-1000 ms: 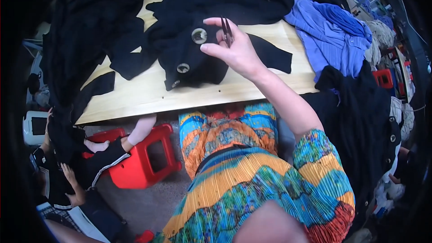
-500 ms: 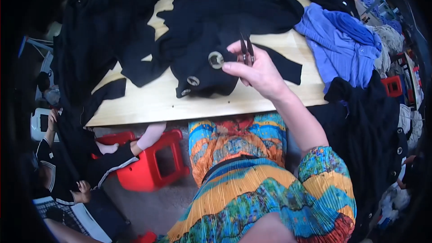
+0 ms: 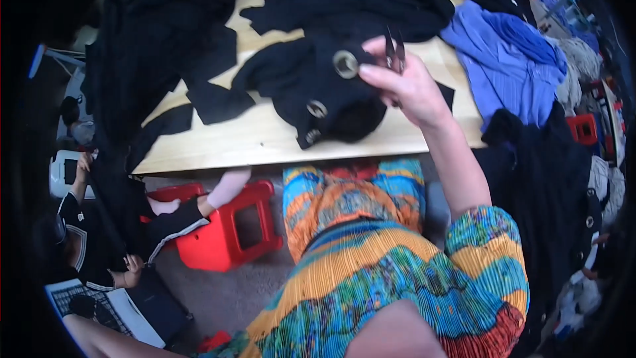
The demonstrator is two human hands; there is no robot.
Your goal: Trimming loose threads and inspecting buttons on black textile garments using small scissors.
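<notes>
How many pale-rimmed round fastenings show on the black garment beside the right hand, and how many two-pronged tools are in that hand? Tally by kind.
Pale-rimmed round fastenings on the black garment: 3
Two-pronged tool in the right hand: 1
Total: 4

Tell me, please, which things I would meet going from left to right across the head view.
White stool, large red stool, top ring, right hand, blue garment, grey cloth.
</notes>
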